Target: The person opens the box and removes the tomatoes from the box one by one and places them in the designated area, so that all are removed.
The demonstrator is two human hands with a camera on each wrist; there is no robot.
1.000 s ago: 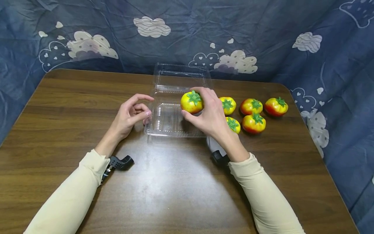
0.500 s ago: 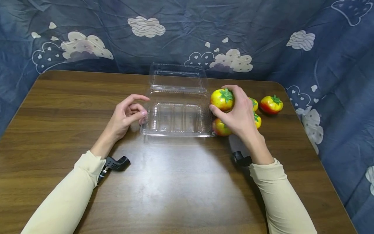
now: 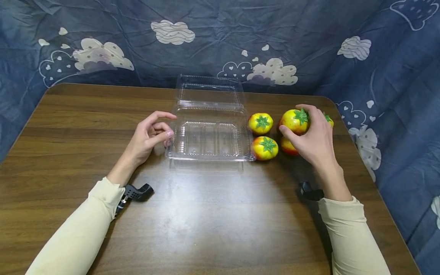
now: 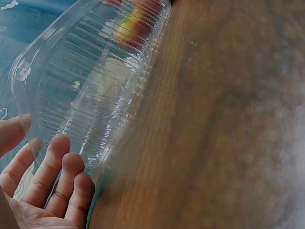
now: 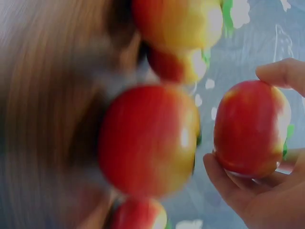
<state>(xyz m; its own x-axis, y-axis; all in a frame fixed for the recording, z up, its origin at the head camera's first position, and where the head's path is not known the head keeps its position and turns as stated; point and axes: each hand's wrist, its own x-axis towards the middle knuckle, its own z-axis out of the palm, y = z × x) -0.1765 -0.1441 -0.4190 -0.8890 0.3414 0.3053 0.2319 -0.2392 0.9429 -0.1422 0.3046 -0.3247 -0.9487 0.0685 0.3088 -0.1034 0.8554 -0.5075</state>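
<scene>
My right hand [image 3: 314, 139] grips a red-and-yellow tomato [image 3: 295, 121] with a green star-shaped top, thumb on its near side and fingers over its far side. In the right wrist view the held tomato [image 5: 250, 129] is raised off the table, beside another tomato [image 5: 150, 140]. My left hand [image 3: 149, 135] is at the left rim of a clear plastic clamshell box [image 3: 209, 157], fingers loosely bent. In the left wrist view its fingertips [image 4: 59, 143] are right at the box's wall. The box stands with its lid folded back and nothing inside.
Two tomatoes, an upper one [image 3: 260, 123] and a lower one [image 3: 265, 148], sit right of the box. More tomatoes are partly hidden under and behind my right hand, including one at far right [image 3: 329, 120]. A blue patterned cloth [image 3: 203, 57] hangs behind the wooden table [image 3: 206, 214].
My right hand has carried the tomato rightward, from over the box, past the two nearest tomatoes, to above the right-hand group. My left hand has stayed at the box's left rim.
</scene>
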